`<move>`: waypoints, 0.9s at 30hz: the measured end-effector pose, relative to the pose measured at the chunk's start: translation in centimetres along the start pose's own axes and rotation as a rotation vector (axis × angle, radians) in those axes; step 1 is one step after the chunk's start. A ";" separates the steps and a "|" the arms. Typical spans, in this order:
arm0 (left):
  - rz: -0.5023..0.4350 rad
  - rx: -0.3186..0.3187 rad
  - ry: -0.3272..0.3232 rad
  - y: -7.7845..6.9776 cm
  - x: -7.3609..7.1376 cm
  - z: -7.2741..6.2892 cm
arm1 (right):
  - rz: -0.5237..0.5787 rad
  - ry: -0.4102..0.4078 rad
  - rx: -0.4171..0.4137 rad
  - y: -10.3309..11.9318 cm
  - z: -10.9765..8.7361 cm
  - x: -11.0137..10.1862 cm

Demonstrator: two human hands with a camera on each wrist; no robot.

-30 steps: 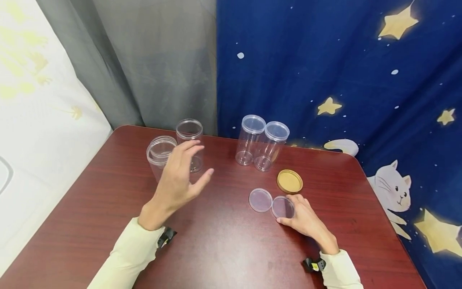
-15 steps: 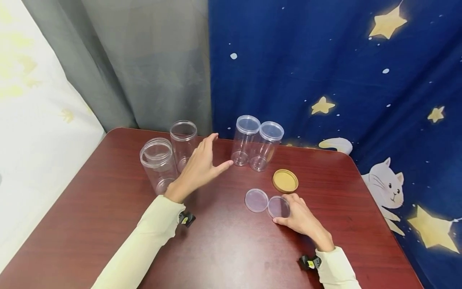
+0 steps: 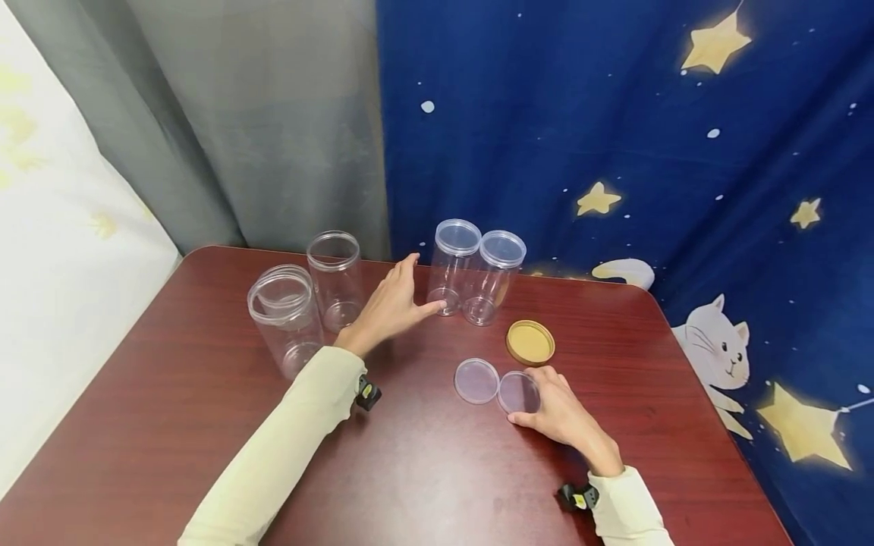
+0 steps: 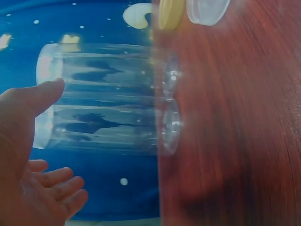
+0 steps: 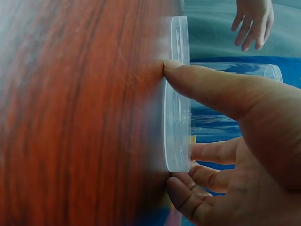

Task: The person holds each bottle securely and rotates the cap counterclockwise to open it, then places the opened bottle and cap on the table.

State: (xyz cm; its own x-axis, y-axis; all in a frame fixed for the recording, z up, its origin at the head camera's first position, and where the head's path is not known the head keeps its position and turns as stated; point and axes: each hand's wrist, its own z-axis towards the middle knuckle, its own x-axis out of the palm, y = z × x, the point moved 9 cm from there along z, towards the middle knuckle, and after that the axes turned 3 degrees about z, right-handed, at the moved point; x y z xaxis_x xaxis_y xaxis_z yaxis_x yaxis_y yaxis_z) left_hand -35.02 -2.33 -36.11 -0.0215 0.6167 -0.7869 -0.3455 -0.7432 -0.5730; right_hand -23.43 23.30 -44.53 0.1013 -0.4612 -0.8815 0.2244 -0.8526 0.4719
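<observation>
My left hand reaches toward two clear jars with lids, its thumb spread away from its fingers and nothing in its grasp. The left one of these lidded jars is nearest to it, and the other lidded jar stands close beside. In the left wrist view the thumb overlaps the top of one jar; contact cannot be told. My right hand holds a clear plastic lid by its rim, thumb on one side and fingers on the other. A second clear lid lies right beside it.
A gold lid lies beyond my right hand. On the left stand two clear jars without lids, a rear jar and a nearer jar, behind my left forearm. Curtains hang along the back edge of the brown table.
My left hand has moved right, from in front of the jars without lids toward the lidded jars. My right hand has stayed on the clear lid. The head view has shifted slightly.
</observation>
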 end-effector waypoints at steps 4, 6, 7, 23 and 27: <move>-0.014 -0.025 0.029 0.3 1.2 1.3 | 0.006 0.001 0.004 0.0 0.0 0.1; -0.012 -0.032 0.041 0.5 1.7 1.9 | 0.010 0.002 0.004 0.0 -0.1 0.1; -0.007 -0.034 0.047 0.6 2.0 2.2 | 0.009 0.000 0.004 0.0 -0.1 0.1; -0.222 -0.083 0.069 2.7 4.8 5.5 | 0.020 0.002 0.025 -0.3 0.0 0.2; -0.257 -0.068 0.060 2.3 5.3 5.8 | 0.017 -0.006 0.024 -0.4 -0.2 0.0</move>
State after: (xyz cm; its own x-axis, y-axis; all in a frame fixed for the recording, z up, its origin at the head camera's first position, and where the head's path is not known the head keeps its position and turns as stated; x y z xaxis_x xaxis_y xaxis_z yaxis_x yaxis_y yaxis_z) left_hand -41.33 0.76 -40.27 0.1152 0.7723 -0.6247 -0.2690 -0.5811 -0.7681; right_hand -23.34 23.67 -44.74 0.0988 -0.4769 -0.8734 0.1992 -0.8504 0.4869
